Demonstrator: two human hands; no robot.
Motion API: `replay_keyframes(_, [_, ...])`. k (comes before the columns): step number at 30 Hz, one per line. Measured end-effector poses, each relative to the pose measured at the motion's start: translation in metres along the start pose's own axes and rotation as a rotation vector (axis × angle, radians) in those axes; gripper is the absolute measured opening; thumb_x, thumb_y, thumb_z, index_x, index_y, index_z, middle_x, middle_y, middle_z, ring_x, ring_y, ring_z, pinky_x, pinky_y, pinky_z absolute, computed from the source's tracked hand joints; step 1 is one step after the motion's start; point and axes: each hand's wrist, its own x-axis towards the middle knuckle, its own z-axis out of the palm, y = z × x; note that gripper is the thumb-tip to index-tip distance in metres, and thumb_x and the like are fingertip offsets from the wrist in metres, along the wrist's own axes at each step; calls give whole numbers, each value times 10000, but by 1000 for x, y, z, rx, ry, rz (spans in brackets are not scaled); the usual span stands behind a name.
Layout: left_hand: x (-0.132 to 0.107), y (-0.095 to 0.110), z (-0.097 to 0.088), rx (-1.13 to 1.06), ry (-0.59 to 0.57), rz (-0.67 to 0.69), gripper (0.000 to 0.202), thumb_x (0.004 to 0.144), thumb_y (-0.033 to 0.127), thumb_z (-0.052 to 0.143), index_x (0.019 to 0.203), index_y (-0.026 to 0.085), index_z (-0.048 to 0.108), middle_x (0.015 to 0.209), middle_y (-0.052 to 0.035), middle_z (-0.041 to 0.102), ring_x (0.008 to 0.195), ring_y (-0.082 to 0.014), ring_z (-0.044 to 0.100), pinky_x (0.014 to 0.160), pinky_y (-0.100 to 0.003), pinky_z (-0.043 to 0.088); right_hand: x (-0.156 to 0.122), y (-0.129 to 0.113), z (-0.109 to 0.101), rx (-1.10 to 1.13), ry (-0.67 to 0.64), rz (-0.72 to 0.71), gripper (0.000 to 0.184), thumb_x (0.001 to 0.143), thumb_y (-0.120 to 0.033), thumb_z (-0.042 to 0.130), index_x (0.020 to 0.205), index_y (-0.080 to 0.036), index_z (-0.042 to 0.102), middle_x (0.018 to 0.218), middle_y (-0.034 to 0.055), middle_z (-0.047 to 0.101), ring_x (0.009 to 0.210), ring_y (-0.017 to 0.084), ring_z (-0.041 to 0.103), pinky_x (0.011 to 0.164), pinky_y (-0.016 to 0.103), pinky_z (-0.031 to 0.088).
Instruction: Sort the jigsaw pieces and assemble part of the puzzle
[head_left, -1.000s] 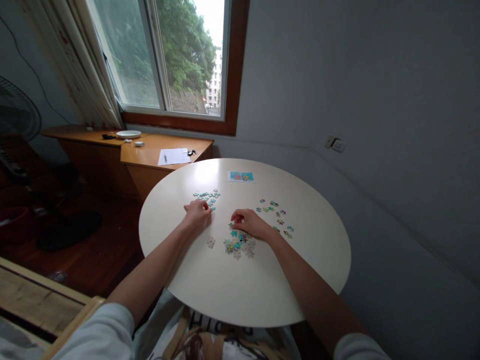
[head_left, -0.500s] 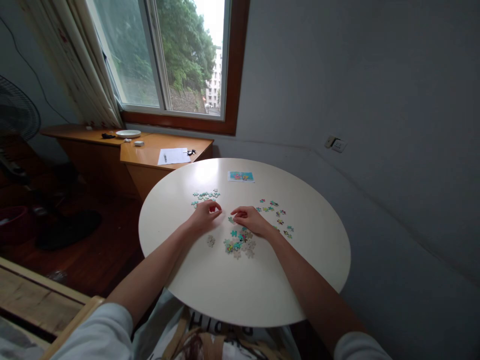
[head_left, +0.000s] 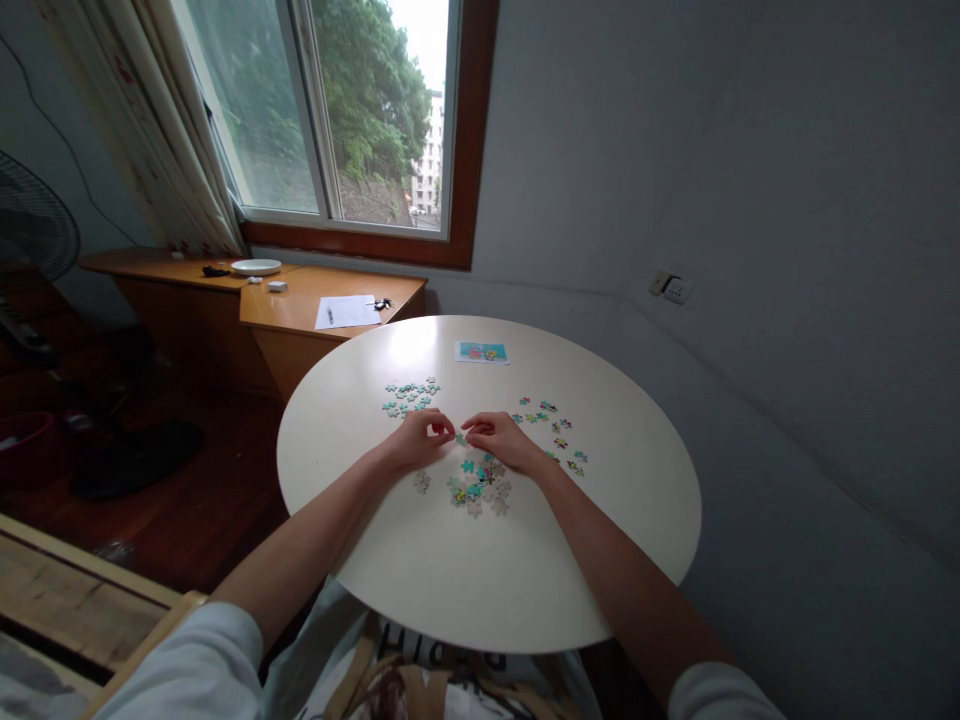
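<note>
A small greenish jigsaw piece (head_left: 460, 439) shows between my two hands, just above the table. My left hand (head_left: 420, 438) reaches it from the left, thumb and forefinger pinched together at its edge. On the other side, my right hand (head_left: 501, 438) has its fingers bent and a small gap between thumb and forefinger, the tips close to the same piece. Below the hands lies a mixed pile of jigsaw pieces (head_left: 480, 490), some face down. Blue-green pieces (head_left: 409, 392) are spread beyond my left hand. Multicoloured pieces (head_left: 561, 442) lie right of my right hand.
The round white table (head_left: 480, 590) carries a small colour picture card (head_left: 482, 353) at its far side. A few grey-backed pieces (head_left: 421, 482) lie apart at the left. Beyond stands a wooden desk (head_left: 300, 300) with paper (head_left: 348, 312), and a fan (head_left: 34, 220) is at far left.
My left hand has moved right and slightly nearer to me, bringing its fingertips up to the jigsaw piece. The right hand has stayed almost where it was.
</note>
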Motion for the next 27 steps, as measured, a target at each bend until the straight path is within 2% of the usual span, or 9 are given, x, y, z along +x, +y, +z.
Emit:
replay_keyframes(6, [0, 6, -1, 27, -20, -44, 140, 762, 279, 600, 790, 193, 707, 725, -17, 588, 714, -154, 545, 738, -286, 446, 0, 0, 1, 1, -4, 6, 239, 633, -220, 662, 853, -130, 680, 696, 19, 681, 697, 145, 625, 671, 266, 476])
replay_keyframes(13, [1, 1, 1, 10, -15, -8, 125, 759, 236, 592, 757, 182, 704, 718, -13, 589, 698, -141, 550, 733, -272, 439, 1, 1, 1, -8, -4, -18, 244, 624, -227, 657, 845, -126, 677, 708, 24, 674, 700, 150, 619, 661, 264, 471])
replay_keyframes(27, [2, 1, -5, -14, 1, -54, 125, 747, 251, 588, 748, 183, 693, 744, -26, 620, 731, -155, 557, 738, -279, 449, -1, -4, 1, -55, -2, 7, 200, 683, -257, 651, 836, -131, 677, 700, 30, 675, 673, 140, 607, 652, 261, 472])
